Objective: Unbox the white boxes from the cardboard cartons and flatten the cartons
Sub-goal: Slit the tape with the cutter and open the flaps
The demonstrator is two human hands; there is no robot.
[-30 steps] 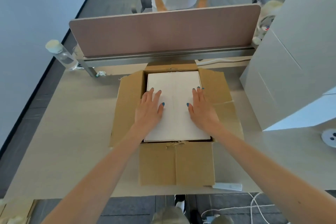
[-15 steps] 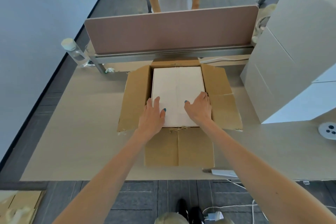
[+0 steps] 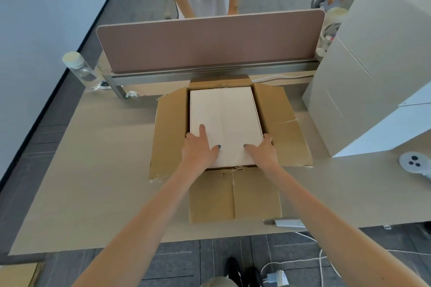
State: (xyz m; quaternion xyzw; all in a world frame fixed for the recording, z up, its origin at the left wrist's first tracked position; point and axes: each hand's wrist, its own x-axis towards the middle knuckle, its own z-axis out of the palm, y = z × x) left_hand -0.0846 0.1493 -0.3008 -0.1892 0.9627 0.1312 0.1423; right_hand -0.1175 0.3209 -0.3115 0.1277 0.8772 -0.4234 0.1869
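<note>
White box (image 3: 225, 121) sits mid-frame inside open carton (image 3: 234, 196). Left hand (image 3: 198, 149) & right hand (image 3: 262, 152) spread flat on near corners, holding nothing yet. Best to hook fingers under both sides, lift straight up, slow.

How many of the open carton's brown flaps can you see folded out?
4. The far flap lies against the divider, the left flap and right flap are spread on the desk, and the near flap points toward the person. The carton's bottom flaps are hidden.
</note>
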